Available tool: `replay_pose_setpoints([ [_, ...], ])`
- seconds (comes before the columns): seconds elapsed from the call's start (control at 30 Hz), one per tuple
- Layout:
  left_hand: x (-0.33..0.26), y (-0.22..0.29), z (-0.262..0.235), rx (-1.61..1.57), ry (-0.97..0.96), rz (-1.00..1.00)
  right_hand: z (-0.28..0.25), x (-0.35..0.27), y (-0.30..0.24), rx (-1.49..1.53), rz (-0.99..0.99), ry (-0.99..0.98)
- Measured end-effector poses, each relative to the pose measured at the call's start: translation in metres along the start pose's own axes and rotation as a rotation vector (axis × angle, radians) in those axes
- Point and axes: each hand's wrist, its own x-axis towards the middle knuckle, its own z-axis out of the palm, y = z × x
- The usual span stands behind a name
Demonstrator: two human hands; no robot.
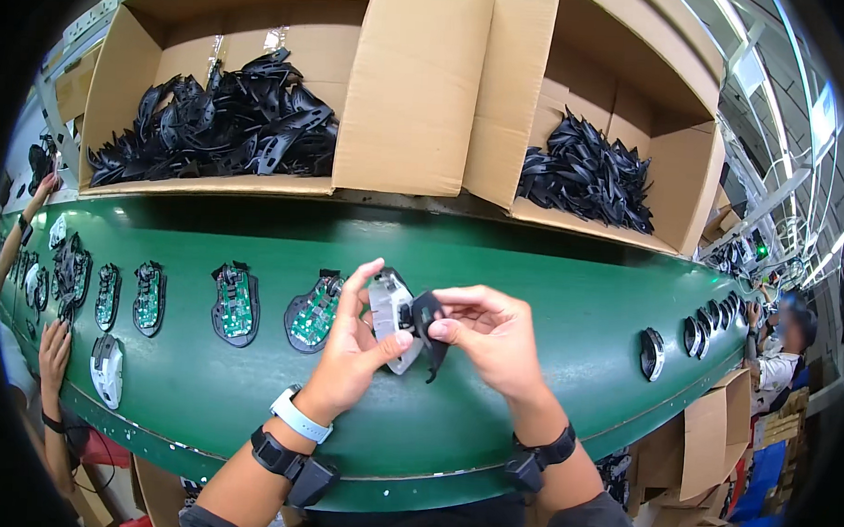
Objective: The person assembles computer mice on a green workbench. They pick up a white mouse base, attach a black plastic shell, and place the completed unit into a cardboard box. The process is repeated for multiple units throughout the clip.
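Observation:
Over the middle of the green bench, my left hand (344, 356) grips a light grey computer mouse shell (384, 304) between thumb and fingers. A curved black plastic side panel (427, 312) is pinched in my right hand (496, 339). The panel overlaps the shell's right side; whether it is clipped on, I cannot tell. Just left of my left hand lies a mouse base with a green circuit board (312, 314). Another open mouse base (236, 303) sits farther left. Near the front edge at left rests a white mouse shell (107, 371).
Behind the bench stand two cardboard boxes, the left (409, 96) and right (502, 108), with heaps of black panels (232, 127). Black-and-white mice (652, 353) line the right end. At far left, a co-worker's hand (55, 348) touches the bench; another person (779, 355) is at far right.

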Motion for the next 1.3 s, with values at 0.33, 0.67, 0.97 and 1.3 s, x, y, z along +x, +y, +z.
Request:
replay_pose_setpoints([
  [0.33,-0.005,-0.010,0.007,0.138,-0.033,0.107,0.002,-0.001,0.022,-0.013,-0.055,0.065],
  [0.67,-0.012,-0.015,0.008,0.341,0.075,0.080,-0.009,-0.002,0.027,0.136,0.057,0.037],
  [0.97,-0.014,-0.012,0.009,0.516,0.074,0.100,-0.007,-0.004,0.023,0.300,0.256,0.030],
  [1.3,-0.009,-0.013,0.022,0.255,0.152,0.151,0.006,-0.007,0.028,0.049,0.114,0.041],
])
